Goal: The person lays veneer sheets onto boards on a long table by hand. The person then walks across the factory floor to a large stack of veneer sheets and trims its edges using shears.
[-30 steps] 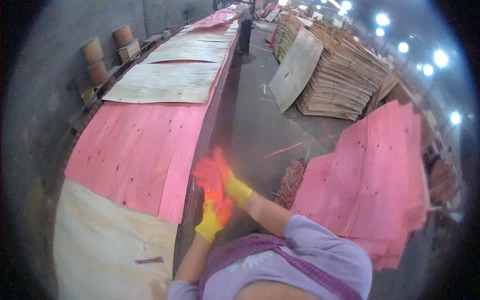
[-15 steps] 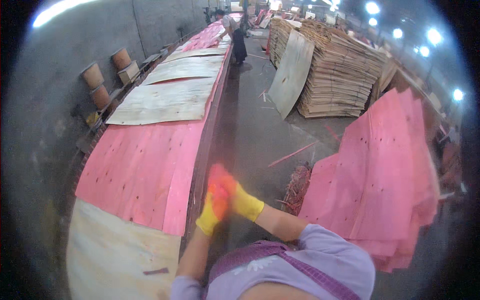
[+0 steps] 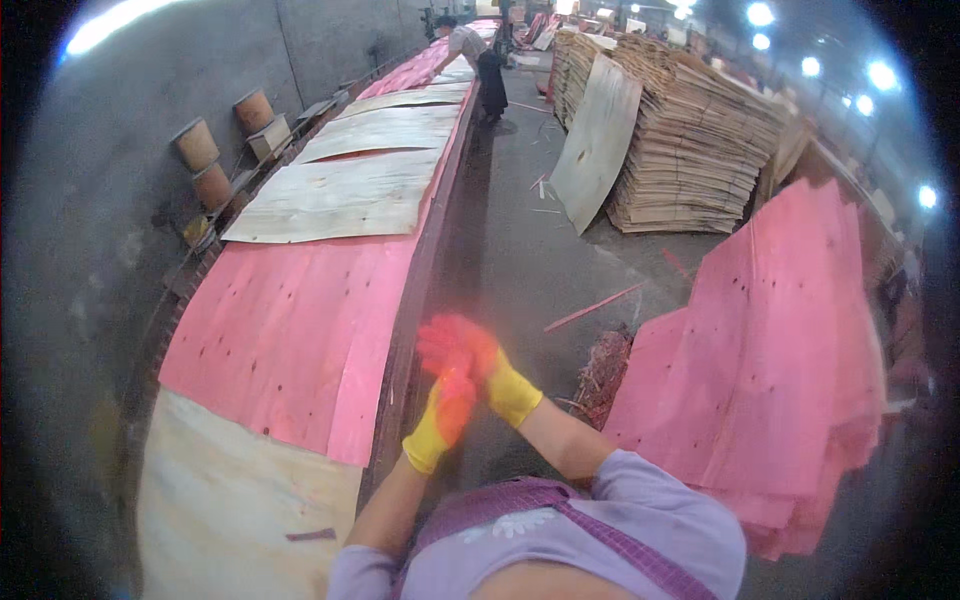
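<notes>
Both my hands wear yellow gloves with red-orange coating and meet in front of my body over the floor beside the long bed. My left hand comes up from below, its fingers hidden against the other glove. Across it lies my right hand, with blurred fingers stretched out to the left. No object shows in either hand. To the left, a pink veneer sheet overlaps a pale veneer sheet, which carries a small dark-red scrap. To the right leans a stack of pink veneer sheets.
More pale veneer sheets run along the bed toward a person bending over its far end. A tall stack of tan veneer stands back right, a pale sheet leaning on it. A pink strip lies on the floor near a scrap pile.
My hands remain together while the gloves shift against each other, and the right fingers now show more spread out. The view has moved slightly. The far person bends further over the bed.
</notes>
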A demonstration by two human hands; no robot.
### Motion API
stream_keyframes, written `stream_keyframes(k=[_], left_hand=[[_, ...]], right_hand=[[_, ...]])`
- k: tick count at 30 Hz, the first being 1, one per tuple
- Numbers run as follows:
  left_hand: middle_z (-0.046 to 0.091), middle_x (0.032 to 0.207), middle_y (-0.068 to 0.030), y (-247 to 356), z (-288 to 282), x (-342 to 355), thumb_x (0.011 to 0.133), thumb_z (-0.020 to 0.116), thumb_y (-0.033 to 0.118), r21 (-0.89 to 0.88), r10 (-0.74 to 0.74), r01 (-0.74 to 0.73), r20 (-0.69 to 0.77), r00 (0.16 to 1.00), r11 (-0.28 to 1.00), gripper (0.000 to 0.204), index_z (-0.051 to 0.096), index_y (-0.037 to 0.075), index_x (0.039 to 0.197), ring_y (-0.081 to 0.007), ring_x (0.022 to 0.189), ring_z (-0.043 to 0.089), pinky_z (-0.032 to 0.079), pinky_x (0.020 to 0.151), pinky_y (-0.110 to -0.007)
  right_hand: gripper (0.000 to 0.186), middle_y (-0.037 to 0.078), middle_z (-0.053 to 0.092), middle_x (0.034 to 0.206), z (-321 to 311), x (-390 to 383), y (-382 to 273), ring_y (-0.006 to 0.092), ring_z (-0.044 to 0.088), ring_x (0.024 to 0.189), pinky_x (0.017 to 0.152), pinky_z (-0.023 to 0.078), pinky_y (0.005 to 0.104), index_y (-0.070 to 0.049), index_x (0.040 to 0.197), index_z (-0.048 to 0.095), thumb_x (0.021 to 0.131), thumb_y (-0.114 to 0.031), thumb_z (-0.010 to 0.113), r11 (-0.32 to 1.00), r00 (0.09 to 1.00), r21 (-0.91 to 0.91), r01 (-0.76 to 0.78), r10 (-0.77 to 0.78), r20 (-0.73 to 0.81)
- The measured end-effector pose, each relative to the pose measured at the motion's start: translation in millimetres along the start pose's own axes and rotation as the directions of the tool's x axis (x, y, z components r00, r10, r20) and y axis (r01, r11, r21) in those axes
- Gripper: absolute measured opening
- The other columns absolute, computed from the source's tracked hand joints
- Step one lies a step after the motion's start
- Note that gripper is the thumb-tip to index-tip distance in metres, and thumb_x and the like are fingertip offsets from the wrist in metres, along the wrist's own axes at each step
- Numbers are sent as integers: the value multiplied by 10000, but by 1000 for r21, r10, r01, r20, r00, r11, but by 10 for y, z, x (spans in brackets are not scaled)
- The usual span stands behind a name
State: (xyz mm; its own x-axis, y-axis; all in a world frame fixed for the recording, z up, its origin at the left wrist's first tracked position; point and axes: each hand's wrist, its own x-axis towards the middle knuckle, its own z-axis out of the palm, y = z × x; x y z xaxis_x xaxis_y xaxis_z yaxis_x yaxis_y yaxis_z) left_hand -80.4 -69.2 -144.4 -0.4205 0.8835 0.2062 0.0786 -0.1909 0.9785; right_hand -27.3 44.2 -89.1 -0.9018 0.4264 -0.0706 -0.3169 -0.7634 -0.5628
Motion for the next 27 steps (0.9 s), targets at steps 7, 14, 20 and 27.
stream_keyframes(k=[7, 14, 20, 27], left_hand=[[560, 1022, -51, 563, 259, 152, 852, 458, 25, -481, 163, -202, -123, 979, 853, 205, 555, 25, 1033, -144, 895, 556, 437, 737, -267], [624, 925, -37, 654, 451, 178, 875, 593, 48, -337, 37, -116, -232, 972, 934, 106, 645, 32, 966, -100, 890, 577, 480, 736, -253], [659, 1027, -136, 787, 349, 248, 873, 545, 66, 473, 440, -401, 32, 898, 784, 257, 617, 60, 1119, -296, 970, 627, 495, 793, -372], [522, 1276, -192, 1272, 205, 362, 864, 531, 106, 481, 414, -482, 248, 876, 732, 338, 568, 73, 1197, -329, 1205, 490, 405, 986, -386]], right_hand=[[436, 106, 615, 968, 165, -235, -201, 267, 597, 909, 875, 475, 421, -9, 1251, 465, 929, -300, 505, 998, 957, -32, 57, -45, 287], [431, -17, 430, 629, 197, -308, -273, 173, 506, 654, 839, 474, 427, -32, 1254, 482, 916, -298, 504, 992, 968, 81, 92, -108, 227], [483, -19, 524, 677, 285, -386, -340, 184, 554, 696, 844, 473, 440, -73, 1299, 464, 924, -377, 484, 977, 983, 156, 149, -164, 89], [703, 171, 464, 1342, 467, -510, -275, 333, 464, 1219, 988, 386, 509, -182, 1391, 337, 870, -644, 433, 948, 970, 239, 211, -234, 72]])
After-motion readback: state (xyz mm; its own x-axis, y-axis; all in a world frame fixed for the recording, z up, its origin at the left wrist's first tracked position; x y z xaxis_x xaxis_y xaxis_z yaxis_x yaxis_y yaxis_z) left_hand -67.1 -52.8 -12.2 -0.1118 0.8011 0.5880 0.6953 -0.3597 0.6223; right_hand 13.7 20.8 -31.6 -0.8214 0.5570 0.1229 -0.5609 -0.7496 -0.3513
